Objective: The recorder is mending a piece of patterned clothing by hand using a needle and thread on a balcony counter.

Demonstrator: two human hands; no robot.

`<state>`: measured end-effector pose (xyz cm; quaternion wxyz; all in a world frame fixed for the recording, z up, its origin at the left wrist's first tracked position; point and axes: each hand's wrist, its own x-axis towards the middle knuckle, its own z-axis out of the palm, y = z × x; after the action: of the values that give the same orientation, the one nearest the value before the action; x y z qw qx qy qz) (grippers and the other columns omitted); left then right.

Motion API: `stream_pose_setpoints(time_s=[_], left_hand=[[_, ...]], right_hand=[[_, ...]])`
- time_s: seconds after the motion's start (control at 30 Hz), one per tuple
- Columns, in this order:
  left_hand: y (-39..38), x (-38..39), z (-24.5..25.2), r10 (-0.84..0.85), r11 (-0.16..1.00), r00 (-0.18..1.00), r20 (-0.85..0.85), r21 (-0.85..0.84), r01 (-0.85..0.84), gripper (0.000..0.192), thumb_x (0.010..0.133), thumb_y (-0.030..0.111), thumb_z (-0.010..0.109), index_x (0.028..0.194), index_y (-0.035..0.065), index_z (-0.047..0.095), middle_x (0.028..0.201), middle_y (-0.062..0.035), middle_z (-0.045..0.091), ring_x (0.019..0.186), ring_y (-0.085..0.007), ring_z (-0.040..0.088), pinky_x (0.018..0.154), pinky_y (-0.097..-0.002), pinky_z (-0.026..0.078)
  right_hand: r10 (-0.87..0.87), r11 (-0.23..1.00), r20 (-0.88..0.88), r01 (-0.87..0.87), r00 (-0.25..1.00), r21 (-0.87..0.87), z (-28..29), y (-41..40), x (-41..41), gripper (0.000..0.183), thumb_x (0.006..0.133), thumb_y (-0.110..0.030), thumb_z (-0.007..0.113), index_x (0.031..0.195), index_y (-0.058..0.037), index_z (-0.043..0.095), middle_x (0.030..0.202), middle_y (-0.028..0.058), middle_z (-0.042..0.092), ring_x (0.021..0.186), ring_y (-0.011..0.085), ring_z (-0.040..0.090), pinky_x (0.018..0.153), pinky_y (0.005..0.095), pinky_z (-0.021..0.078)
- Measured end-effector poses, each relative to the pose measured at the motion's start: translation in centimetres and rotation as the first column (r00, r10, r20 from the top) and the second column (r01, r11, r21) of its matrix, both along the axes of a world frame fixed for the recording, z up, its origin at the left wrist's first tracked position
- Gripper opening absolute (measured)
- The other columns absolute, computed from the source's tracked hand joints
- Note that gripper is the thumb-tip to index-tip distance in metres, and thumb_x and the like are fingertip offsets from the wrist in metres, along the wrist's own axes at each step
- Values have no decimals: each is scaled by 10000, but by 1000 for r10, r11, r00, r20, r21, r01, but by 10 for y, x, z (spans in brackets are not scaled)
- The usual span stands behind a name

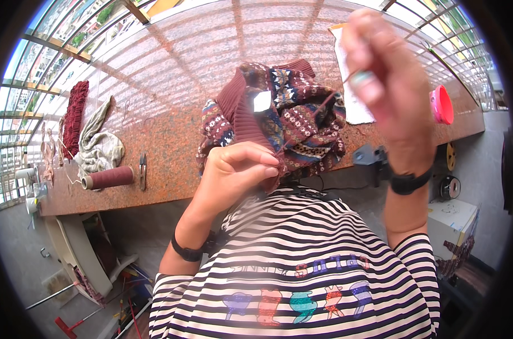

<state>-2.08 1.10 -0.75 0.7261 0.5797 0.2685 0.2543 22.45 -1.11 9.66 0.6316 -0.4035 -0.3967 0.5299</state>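
A patterned knit sweater (307, 123) with maroon ribbed trim (250, 118) lies bunched at the counter's front edge, a white label (262, 101) showing inside it. My left hand (235, 173) pinches the lower end of the trim between thumb and forefinger. From that spot a maroon yarn strand (322, 104) runs taut up to the right. My right hand (392, 80), raised above the counter and blurred by motion, has its fingers closed at the strand's upper end. Whether a needle is also in those fingers cannot be made out. Something pale green shows at one finger.
On the granite counter (167, 123), to the left, are a maroon yarn cone (110, 178), thread snips (143, 171), a pale crumpled cloth (99, 144) and a dark red knit piece (75, 118). A white cloth (354, 101) and a pink round container (442, 104) lie right.
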Motion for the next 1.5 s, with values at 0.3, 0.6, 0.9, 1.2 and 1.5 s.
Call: stream_pose_setpoints(time_s=[0.3, 0.6, 0.9, 1.2, 1.5], left_hand=[[5, 2, -1, -11, 948, 1000, -8, -318, 8, 78, 827, -25, 699, 904, -19, 694, 871, -53, 676, 761, -110, 620, 681, -254, 522], [8, 5, -2, -2, 945, 1000, -29, -328, -7, 111, 861, 19, 684, 968, -6, 697, 835, -15, 683, 696, -50, 597, 610, -204, 491], [12, 8, -4, -9, 966, 998, -64, -260, -8, 108, 840, 32, 707, 944, 7, 722, 869, -1, 691, 700, -27, 567, 617, -180, 455], [13, 9, -5, -11, 970, 998, -67, -242, -6, 113, 835, 29, 708, 944, 5, 725, 886, -9, 694, 725, -30, 570, 628, -180, 455], [13, 12, -4, -6, 977, 999, -38, -215, -2, 105, 824, -1, 705, 927, -11, 724, 889, -37, 700, 782, -65, 608, 700, -207, 490]], right_hand=[[-304, 949, 551, 195, 777, 248, -15, -4, 19, 213, 1011, -225, 479, 881, -77, 559, 781, -33, 528, 573, -4, 389, 457, 158, 301], [17, 990, 898, -131, 439, 45, -54, -46, -48, 115, 795, 13, 659, 897, -37, 639, 782, 123, 593, 666, 293, 611, 565, 341, 482], [-26, 989, 942, -126, 334, 72, -55, -43, -47, 44, 798, -76, 634, 809, -70, 591, 743, 87, 559, 631, 294, 612, 525, 378, 484], [18, 991, 946, -132, 325, 26, -51, -42, -47, 116, 752, 3, 687, 854, -47, 666, 747, 92, 590, 637, 286, 617, 541, 352, 487], [27, 989, 927, -147, 375, 31, -52, -40, -48, 114, 760, 3, 679, 863, -40, 658, 743, 99, 590, 641, 287, 615, 543, 356, 485]])
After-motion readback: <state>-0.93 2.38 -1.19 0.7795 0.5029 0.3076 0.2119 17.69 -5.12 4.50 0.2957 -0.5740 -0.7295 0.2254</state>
